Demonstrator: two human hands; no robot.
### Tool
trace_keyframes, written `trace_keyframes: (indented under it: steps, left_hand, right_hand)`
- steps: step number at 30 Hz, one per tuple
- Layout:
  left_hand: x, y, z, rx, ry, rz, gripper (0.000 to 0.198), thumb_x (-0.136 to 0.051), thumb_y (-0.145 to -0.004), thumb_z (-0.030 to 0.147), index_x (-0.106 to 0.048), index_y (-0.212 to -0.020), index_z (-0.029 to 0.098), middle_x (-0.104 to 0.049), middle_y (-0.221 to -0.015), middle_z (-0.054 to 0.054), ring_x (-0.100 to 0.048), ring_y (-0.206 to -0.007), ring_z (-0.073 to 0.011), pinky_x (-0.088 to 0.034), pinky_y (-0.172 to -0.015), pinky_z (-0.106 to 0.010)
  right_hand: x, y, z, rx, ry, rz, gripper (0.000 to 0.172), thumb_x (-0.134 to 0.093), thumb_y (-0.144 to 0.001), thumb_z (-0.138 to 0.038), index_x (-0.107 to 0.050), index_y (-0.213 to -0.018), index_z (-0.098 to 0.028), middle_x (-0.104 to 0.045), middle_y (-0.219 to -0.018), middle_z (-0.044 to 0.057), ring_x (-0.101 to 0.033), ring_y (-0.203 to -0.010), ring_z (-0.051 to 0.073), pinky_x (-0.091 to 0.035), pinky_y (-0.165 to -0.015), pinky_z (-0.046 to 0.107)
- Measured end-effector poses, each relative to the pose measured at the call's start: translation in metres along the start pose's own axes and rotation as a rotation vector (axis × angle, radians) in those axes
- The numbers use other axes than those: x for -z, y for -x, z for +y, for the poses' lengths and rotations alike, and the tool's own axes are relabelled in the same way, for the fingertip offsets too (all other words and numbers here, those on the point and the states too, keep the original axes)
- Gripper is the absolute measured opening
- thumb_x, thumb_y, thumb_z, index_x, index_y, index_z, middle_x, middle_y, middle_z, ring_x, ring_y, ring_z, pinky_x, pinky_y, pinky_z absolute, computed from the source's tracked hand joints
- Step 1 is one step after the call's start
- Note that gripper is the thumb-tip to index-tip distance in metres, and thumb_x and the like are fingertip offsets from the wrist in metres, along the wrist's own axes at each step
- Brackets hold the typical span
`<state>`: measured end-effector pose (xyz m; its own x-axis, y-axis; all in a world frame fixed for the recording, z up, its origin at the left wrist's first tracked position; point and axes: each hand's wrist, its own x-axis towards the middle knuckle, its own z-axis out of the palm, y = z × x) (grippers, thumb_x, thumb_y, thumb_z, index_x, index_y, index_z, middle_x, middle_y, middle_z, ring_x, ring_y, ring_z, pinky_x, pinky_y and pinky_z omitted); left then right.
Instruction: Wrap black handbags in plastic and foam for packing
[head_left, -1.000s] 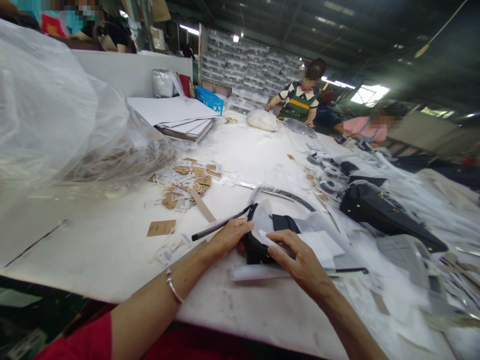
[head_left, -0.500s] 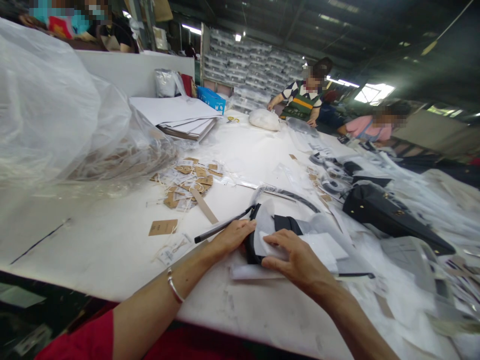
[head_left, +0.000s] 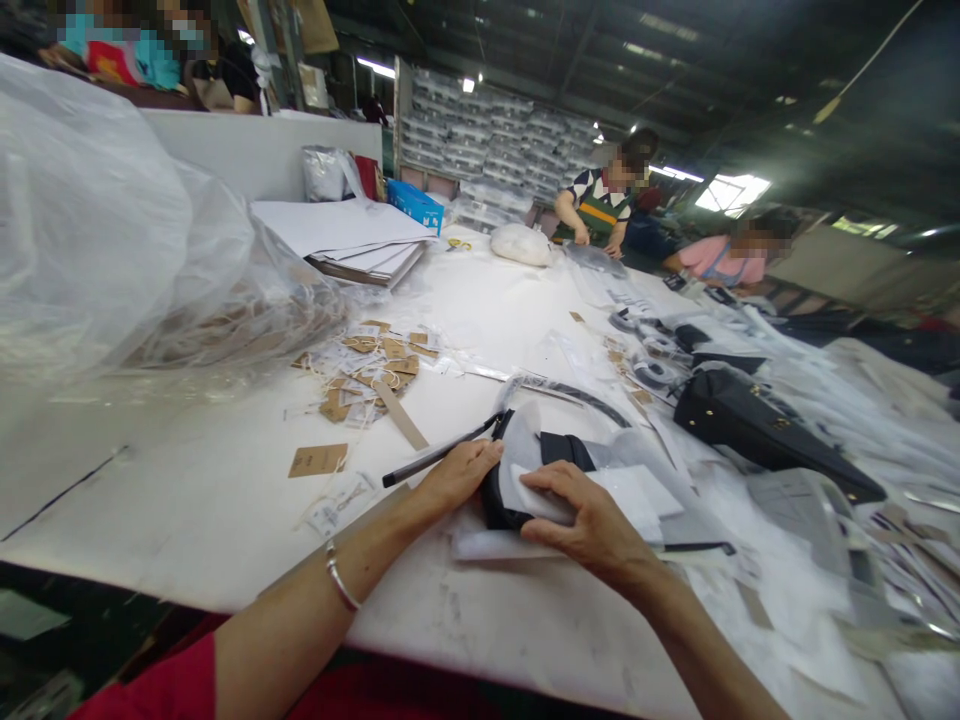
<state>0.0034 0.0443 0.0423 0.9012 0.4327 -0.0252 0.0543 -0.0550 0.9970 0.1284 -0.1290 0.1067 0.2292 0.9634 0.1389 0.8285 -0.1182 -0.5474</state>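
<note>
A small black bag (head_left: pixel 493 500) lies on the table in front of me, with white wrapping paper (head_left: pixel 551 497) over its side and a black strap (head_left: pixel 439 455) reaching left. My left hand (head_left: pixel 463 472) is closed on the bag's near left edge, its fingertips partly hidden behind the rim. From the right, my right hand (head_left: pixel 581 505) presses the white paper against the bag, fingers curled and thumb below. A plastic-wrapped handle (head_left: pixel 577 392) arches behind the bag.
Brown tags (head_left: pixel 367 375) lie in a heap to the left, near a big clear plastic bag (head_left: pixel 97 220). A larger black bag (head_left: pixel 765 425) and wrapping sheets cover the right side. Paper sheets (head_left: pixel 345 232) are stacked at the back. Two co-workers (head_left: pixel 600 205) are at the far side.
The whole view has shifted slightly, so things appear a little further left. My hands keep nearly the same hold. The far co-worker's arm has moved inward.
</note>
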Motion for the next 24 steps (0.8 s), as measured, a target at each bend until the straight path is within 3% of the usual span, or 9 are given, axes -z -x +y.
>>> trace_keyframes:
  steps: [5, 11, 24]
  left_hand:
    - [0.003, 0.002, 0.002, -0.006, -0.021, -0.026, 0.052, -0.042, -0.089, 0.067, -0.054, -0.073, 0.019, -0.051, -0.072, 0.000, -0.044, -0.069, -0.0158, -0.036, -0.064, -0.027]
    - [0.004, 0.007, 0.007, 0.050, 0.062, -0.164, 0.053, -0.038, -0.090, 0.070, -0.053, -0.081, 0.019, -0.052, -0.072, 0.001, -0.049, -0.062, -0.0141, -0.041, -0.059, -0.027]
    - [0.006, 0.008, 0.013, 0.083, 0.166, -0.276, 0.052, -0.064, -0.074, 0.067, -0.050, -0.082, 0.018, -0.054, -0.077, 0.002, -0.057, -0.070, -0.0144, -0.049, -0.067, -0.028]
  right_hand:
    - [-0.004, 0.004, 0.003, -0.039, -0.054, 0.028, 0.038, -0.080, -0.073, -0.023, -0.067, -0.109, -0.025, -0.066, -0.105, 0.005, -0.062, -0.101, 0.023, -0.051, -0.090, 0.039]
    - [-0.018, 0.013, 0.006, 0.058, -0.030, 0.213, 0.031, -0.077, -0.073, -0.019, -0.066, -0.102, -0.024, -0.067, -0.098, 0.004, -0.063, -0.094, 0.023, -0.052, -0.083, 0.036]
    - [-0.025, 0.017, 0.015, 0.137, 0.097, 0.336, 0.037, -0.076, -0.077, -0.024, -0.065, -0.112, -0.024, -0.066, -0.103, 0.007, -0.063, -0.096, 0.024, -0.055, -0.083, 0.039]
